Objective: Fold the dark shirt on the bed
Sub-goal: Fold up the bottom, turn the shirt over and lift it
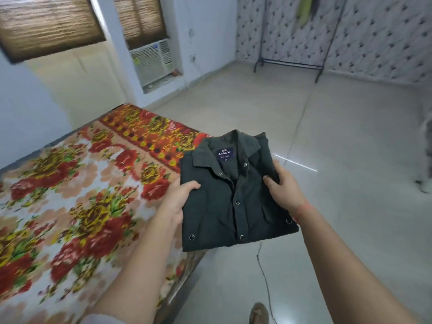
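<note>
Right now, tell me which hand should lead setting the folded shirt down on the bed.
Left, probably. The left hand grips the shirt over the bed; the right hand holds its other side over the floor.

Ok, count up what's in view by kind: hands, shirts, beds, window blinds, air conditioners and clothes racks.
hands: 2 (left hand, right hand, both holding the shirt)
dark shirt: 1
bed: 1
window blinds: 2
air conditioner: 1
clothes rack: 1
Total: 8
</note>
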